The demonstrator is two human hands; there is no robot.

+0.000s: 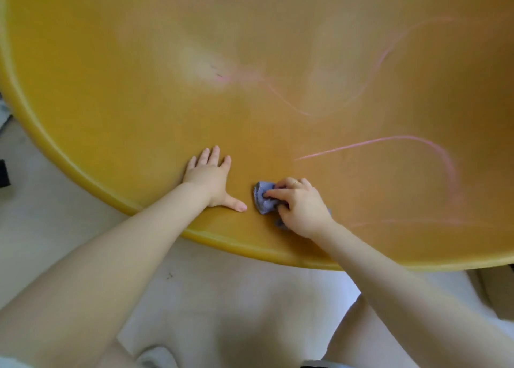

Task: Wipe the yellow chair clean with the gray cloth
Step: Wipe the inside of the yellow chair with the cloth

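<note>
Right hand (301,206) clamped on bunched cloth (264,198), pressed on chair (139,89) near its front rim. Left hand (210,178) flat, fingers spread, just beside cloth. Pink marks (389,139) beyond.

One yellow chair (139,89), one gray cloth (262,198), two hands (208,177) (301,206).
</note>
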